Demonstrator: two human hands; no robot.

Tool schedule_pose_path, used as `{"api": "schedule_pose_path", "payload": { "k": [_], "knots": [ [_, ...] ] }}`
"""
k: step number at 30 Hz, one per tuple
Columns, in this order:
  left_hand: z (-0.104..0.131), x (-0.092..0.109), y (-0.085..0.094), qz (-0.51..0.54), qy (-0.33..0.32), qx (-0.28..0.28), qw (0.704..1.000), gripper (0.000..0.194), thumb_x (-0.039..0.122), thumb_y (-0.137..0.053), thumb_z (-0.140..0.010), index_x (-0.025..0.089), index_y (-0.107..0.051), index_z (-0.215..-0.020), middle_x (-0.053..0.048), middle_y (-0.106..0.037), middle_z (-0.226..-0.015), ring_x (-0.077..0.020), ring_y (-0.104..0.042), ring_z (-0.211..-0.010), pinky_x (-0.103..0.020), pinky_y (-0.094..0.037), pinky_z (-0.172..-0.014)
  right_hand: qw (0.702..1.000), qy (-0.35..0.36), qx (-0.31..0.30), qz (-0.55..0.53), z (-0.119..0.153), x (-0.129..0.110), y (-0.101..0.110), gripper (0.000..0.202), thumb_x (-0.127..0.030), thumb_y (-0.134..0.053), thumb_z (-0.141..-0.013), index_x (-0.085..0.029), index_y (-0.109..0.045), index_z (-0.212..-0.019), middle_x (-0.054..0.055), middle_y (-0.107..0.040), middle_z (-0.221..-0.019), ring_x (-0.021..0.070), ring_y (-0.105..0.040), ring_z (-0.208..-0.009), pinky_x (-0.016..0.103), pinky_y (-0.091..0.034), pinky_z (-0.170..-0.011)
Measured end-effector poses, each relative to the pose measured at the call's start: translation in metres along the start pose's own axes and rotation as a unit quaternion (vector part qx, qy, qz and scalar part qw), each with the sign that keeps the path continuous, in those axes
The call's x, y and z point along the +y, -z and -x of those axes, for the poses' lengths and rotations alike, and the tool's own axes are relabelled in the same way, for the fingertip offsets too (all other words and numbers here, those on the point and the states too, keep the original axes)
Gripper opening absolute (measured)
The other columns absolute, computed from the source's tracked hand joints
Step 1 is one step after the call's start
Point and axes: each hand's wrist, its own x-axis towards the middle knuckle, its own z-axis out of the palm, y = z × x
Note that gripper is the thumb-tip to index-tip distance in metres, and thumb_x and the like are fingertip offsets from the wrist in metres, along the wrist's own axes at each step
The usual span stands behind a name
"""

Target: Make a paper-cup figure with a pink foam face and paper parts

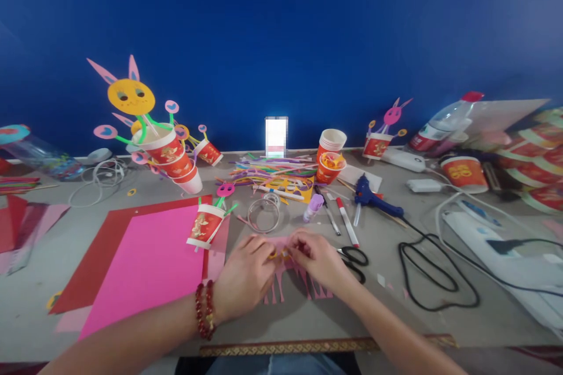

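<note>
My left hand (pixel 245 272), with a red beaded bracelet (pixel 204 309) at the wrist, is closed in a pinch on a small yellow piece (pixel 273 255) that looks like paper. Close beside it, my right hand (pixel 315 256) also has its fingertips pinched together. A tiny pale bit shows at the right fingertips, too small to name. Under both hands lies a pink paper (pixel 301 274) cut into narrow strips along its near side, partly covered by the fingers. Black-handled scissors (pixel 354 256) lie just right of my right hand, their blades mostly hidden.
Pink sheet (pixel 149 258) and a decorated red cup (pixel 206 224) are at left; stacked cups with a rabbit face (pixel 131 97) stand behind. Pipe cleaners (pixel 264 173), glue stick (pixel 313 208) and markers (pixel 347 220) lie ahead. A blue glue gun (pixel 373 196) trails black cord (pixel 435 299) rightward.
</note>
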Motion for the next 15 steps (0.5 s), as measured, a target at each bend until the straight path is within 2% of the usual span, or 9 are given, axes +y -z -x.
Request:
{"api": "schedule_pose_path", "payload": {
  "k": [4,8,15],
  "knots": [
    [0.007,0.004,-0.010,-0.023,-0.012,-0.011,1.000,0.031,0.016,-0.056,-0.089,0.020,-0.057,-0.120,-0.007,-0.061,-0.099,-0.0252,-0.052,-0.093,-0.043,-0.044,-0.084,1.000,0.003,0.003,0.028,-0.001,0.000,-0.002,0.017,-0.006,-0.057,-0.078,-0.021,-0.061,-0.071,0.002,-0.067,-0.080,0.0195,-0.063,-0.075,0.029,-0.047,-0.070],
    [0.009,0.003,-0.017,-0.023,-0.005,-0.014,1.000,0.040,0.013,-0.058,-0.086,0.021,-0.054,-0.125,-0.007,-0.060,-0.099,-0.0251,-0.052,-0.094,-0.043,-0.043,-0.085,0.999,0.002,0.002,0.041,-0.002,0.001,-0.003,0.017,-0.006,-0.058,-0.079,-0.021,-0.061,-0.071,0.002,-0.068,-0.083,0.0193,-0.064,-0.076,0.028,-0.047,-0.070],
    [0.007,0.003,-0.015,-0.031,-0.001,-0.033,0.999,0.033,0.015,-0.056,-0.089,0.020,-0.056,-0.122,-0.007,-0.059,-0.097,-0.0253,-0.052,-0.092,-0.043,-0.044,-0.084,0.998,0.004,0.001,0.069,0.000,0.000,-0.004,0.017,-0.005,-0.058,-0.080,-0.021,-0.061,-0.073,0.002,-0.067,-0.085,0.0191,-0.064,-0.079,0.029,-0.046,-0.071]
  ]
}}
